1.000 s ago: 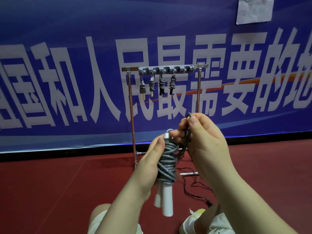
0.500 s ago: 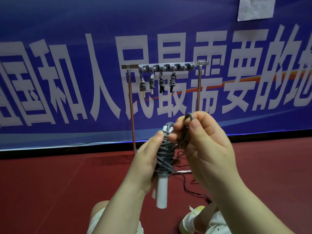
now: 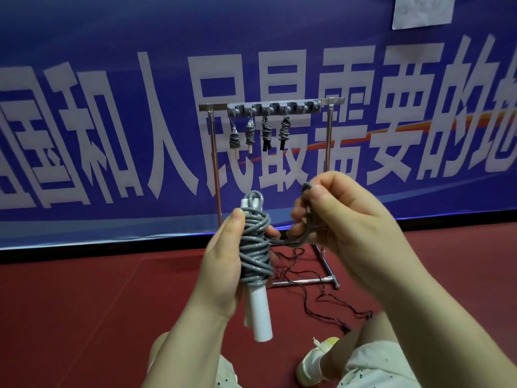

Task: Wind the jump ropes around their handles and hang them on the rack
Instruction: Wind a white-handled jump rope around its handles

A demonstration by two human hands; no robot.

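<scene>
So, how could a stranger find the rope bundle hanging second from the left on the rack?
Find the metal rack standing before the blue banner. Four wound bundles hang from its top bar. Take the second from the left: its handles are light like the first one's, but it hangs higher; the other two have black handles.

Even, fairly bright indoor light, apparently from overhead, leaves only soft shadows on the red floor (image 3: 84, 317), puts a dull sheen on the blue banner (image 3: 112, 37), which bows with wide-angle distortion toward the edges, while the near right hand (image 3: 344, 228) looks slightly soft.
</scene>
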